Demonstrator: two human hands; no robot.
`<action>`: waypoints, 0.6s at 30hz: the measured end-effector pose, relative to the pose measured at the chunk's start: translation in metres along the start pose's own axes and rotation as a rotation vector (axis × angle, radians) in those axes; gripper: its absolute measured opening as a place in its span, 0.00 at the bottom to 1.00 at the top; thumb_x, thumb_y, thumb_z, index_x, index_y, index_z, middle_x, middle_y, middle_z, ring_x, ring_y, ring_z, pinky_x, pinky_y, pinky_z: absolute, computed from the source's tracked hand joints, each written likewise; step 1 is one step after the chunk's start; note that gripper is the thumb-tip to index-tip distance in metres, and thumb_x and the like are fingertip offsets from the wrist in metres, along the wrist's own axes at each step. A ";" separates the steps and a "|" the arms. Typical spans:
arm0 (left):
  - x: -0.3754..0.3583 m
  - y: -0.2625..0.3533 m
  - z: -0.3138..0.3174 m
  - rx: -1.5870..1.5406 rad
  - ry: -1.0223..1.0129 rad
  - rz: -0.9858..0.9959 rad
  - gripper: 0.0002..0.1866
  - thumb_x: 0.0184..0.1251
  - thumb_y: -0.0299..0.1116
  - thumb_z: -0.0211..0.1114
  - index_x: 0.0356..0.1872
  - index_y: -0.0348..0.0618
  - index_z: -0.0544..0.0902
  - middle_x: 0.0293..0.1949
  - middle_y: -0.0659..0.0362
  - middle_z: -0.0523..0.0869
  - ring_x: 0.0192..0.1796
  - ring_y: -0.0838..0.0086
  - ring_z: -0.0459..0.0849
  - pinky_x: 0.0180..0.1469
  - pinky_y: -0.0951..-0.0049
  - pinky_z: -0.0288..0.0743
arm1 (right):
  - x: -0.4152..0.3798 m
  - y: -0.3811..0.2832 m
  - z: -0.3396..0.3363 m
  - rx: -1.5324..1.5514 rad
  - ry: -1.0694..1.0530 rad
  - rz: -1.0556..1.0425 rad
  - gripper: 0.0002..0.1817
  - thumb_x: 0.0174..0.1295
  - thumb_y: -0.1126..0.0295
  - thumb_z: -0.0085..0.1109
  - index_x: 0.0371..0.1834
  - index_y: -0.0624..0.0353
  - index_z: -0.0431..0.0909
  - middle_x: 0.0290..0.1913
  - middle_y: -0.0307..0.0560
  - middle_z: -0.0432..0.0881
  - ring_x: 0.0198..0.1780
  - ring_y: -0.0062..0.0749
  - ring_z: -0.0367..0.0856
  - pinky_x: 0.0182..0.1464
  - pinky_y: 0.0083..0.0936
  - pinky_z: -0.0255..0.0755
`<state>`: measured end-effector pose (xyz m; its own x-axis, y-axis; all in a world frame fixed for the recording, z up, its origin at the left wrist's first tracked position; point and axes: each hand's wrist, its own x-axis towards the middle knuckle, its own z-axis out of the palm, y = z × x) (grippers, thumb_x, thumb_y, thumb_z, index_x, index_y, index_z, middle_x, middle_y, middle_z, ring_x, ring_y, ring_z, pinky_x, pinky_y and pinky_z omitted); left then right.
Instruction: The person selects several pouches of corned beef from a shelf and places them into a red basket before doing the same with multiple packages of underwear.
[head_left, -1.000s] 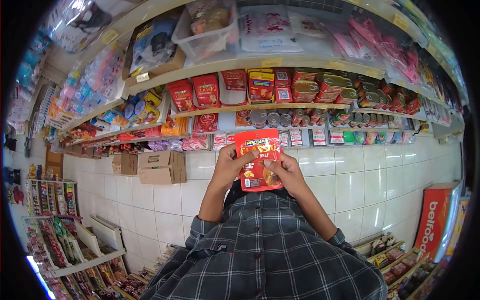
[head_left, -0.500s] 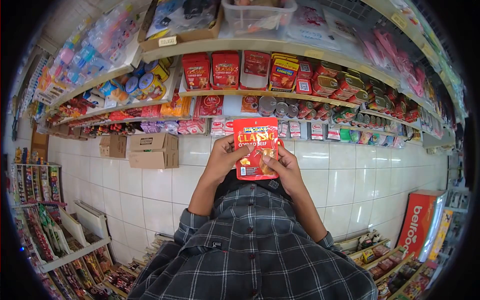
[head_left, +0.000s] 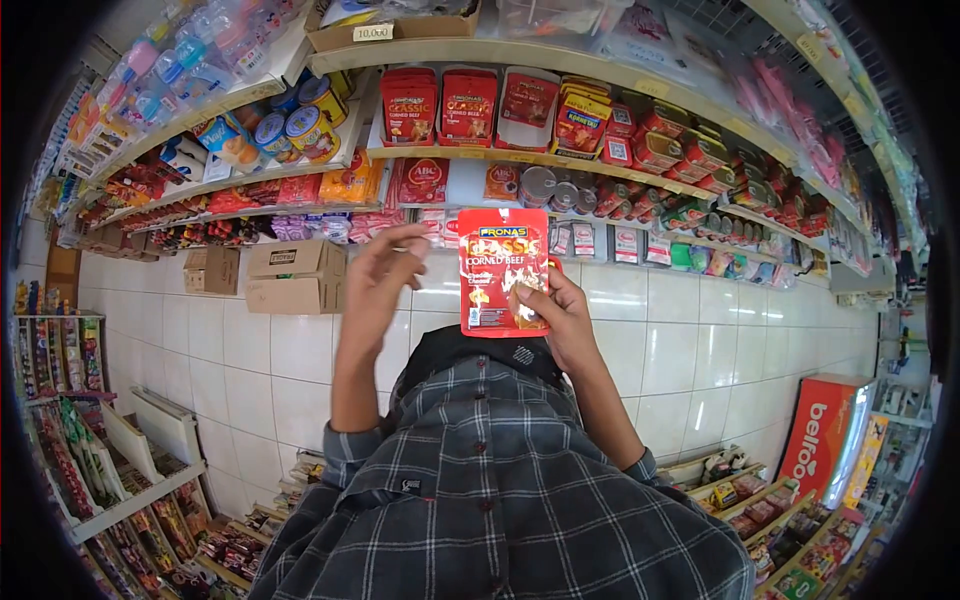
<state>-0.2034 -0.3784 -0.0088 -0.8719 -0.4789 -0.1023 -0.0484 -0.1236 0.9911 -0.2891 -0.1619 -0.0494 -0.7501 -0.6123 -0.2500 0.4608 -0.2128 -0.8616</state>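
Note:
A red corned beef pouch (head_left: 492, 262) is upright in front of my body, its printed front facing me. My right hand (head_left: 556, 312) grips its lower right side, the thumb over the front and the fingers behind. To the left of the pouch, my left hand (head_left: 385, 272) is raised with nothing in it, its fingers apart and slightly blurred. Similar red pouches (head_left: 468, 108) stand on the shelf ahead, beside a yellow and red pouch (head_left: 581, 122) and stacked red tins (head_left: 658, 150).
Two cardboard boxes (head_left: 296, 278) rest on the tiled floor (head_left: 625, 350) below the shelves. Plastic bottles (head_left: 180, 62) fill the upper left shelf. A red belfoods freezer (head_left: 822, 438) stands at the lower right, with a snack rack (head_left: 150, 500) at the lower left.
My left hand has let go of the pouch and moved left, its fingers spreading. The pouch stays in my right hand. The shelves appear slightly higher and larger in view.

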 end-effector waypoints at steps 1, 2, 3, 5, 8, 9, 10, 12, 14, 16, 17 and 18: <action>-0.004 0.012 -0.007 0.007 0.024 0.071 0.15 0.64 0.29 0.62 0.51 0.39 0.79 0.41 0.60 0.82 0.36 0.81 0.78 0.35 0.80 0.72 | 0.000 0.001 -0.001 -0.019 -0.005 0.014 0.14 0.63 0.74 0.59 0.51 0.63 0.75 0.42 0.41 0.83 0.40 0.18 0.81 0.43 0.18 0.74; -0.011 0.027 -0.013 0.013 0.052 0.141 0.14 0.64 0.28 0.61 0.50 0.38 0.79 0.43 0.60 0.81 0.37 0.80 0.78 0.36 0.79 0.72 | 0.000 0.000 0.002 -0.014 -0.003 0.005 0.15 0.63 0.74 0.59 0.52 0.63 0.74 0.42 0.41 0.83 0.41 0.18 0.81 0.43 0.18 0.74; -0.020 0.046 -0.018 0.026 0.093 0.264 0.15 0.62 0.27 0.61 0.50 0.37 0.78 0.42 0.59 0.81 0.37 0.79 0.78 0.38 0.78 0.73 | 0.000 -0.001 0.006 -0.011 -0.002 -0.002 0.15 0.62 0.74 0.59 0.52 0.63 0.74 0.43 0.41 0.83 0.41 0.18 0.81 0.43 0.18 0.74; -0.042 0.088 -0.032 0.152 0.196 0.597 0.17 0.60 0.25 0.58 0.51 0.33 0.76 0.42 0.56 0.81 0.38 0.76 0.79 0.42 0.75 0.74 | -0.001 -0.001 0.014 -0.004 0.000 -0.007 0.17 0.63 0.74 0.58 0.55 0.63 0.73 0.44 0.41 0.82 0.42 0.19 0.81 0.45 0.19 0.74; -0.081 0.198 -0.069 0.513 -0.043 1.270 0.28 0.66 0.46 0.42 0.61 0.37 0.60 0.52 0.47 0.72 0.44 0.67 0.78 0.40 0.66 0.77 | -0.004 0.007 0.017 -0.026 -0.037 0.006 0.17 0.63 0.73 0.58 0.55 0.63 0.73 0.45 0.42 0.82 0.43 0.19 0.81 0.46 0.19 0.74; -0.097 0.222 -0.078 0.558 -0.166 1.397 0.27 0.66 0.46 0.43 0.61 0.37 0.61 0.52 0.47 0.72 0.44 0.67 0.78 0.41 0.66 0.76 | -0.005 0.009 0.019 -0.029 -0.032 0.029 0.16 0.63 0.73 0.58 0.54 0.63 0.73 0.45 0.41 0.82 0.43 0.19 0.81 0.48 0.19 0.73; -0.106 0.233 -0.075 0.586 -0.193 1.468 0.27 0.66 0.45 0.43 0.60 0.37 0.61 0.51 0.47 0.73 0.43 0.68 0.78 0.41 0.67 0.76 | -0.008 0.012 0.020 -0.030 -0.037 0.049 0.16 0.63 0.73 0.58 0.53 0.63 0.73 0.44 0.41 0.82 0.43 0.19 0.81 0.48 0.19 0.73; -0.119 0.237 -0.066 0.628 -0.217 1.563 0.26 0.66 0.43 0.45 0.59 0.36 0.63 0.50 0.48 0.74 0.43 0.68 0.78 0.42 0.67 0.75 | -0.009 0.016 0.025 -0.018 -0.057 0.072 0.15 0.63 0.73 0.58 0.52 0.63 0.74 0.44 0.41 0.83 0.42 0.18 0.80 0.48 0.19 0.73; -0.123 0.232 -0.058 0.645 -0.211 1.594 0.24 0.66 0.42 0.46 0.57 0.36 0.64 0.49 0.48 0.74 0.43 0.68 0.78 0.42 0.68 0.75 | -0.010 0.018 0.029 -0.031 -0.063 0.071 0.14 0.63 0.73 0.58 0.50 0.62 0.74 0.44 0.41 0.83 0.42 0.18 0.80 0.47 0.19 0.72; -0.125 0.228 -0.053 0.642 -0.194 1.611 0.23 0.65 0.41 0.47 0.56 0.35 0.66 0.48 0.49 0.75 0.43 0.68 0.78 0.43 0.69 0.74 | -0.013 0.019 0.026 -0.041 -0.055 0.072 0.14 0.63 0.72 0.58 0.51 0.62 0.74 0.45 0.41 0.83 0.42 0.18 0.80 0.48 0.19 0.72; -0.124 0.224 -0.053 0.635 -0.181 1.618 0.22 0.65 0.40 0.48 0.55 0.35 0.66 0.48 0.49 0.76 0.43 0.68 0.78 0.43 0.69 0.74 | -0.014 0.018 0.027 -0.024 -0.031 0.072 0.14 0.63 0.72 0.58 0.51 0.62 0.74 0.46 0.42 0.82 0.44 0.18 0.79 0.48 0.19 0.72; -0.124 0.221 -0.053 0.627 -0.163 1.618 0.22 0.65 0.39 0.49 0.55 0.35 0.67 0.48 0.49 0.76 0.43 0.68 0.78 0.44 0.69 0.74 | -0.016 0.016 0.023 -0.033 -0.017 0.073 0.14 0.64 0.72 0.57 0.52 0.63 0.74 0.47 0.42 0.81 0.45 0.19 0.79 0.50 0.20 0.72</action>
<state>-0.0801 -0.3921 0.2189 -0.2607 0.3206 0.9106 0.7164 0.6965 -0.0402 -0.2590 -0.1730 -0.0490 -0.7066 -0.6385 -0.3050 0.4976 -0.1418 -0.8557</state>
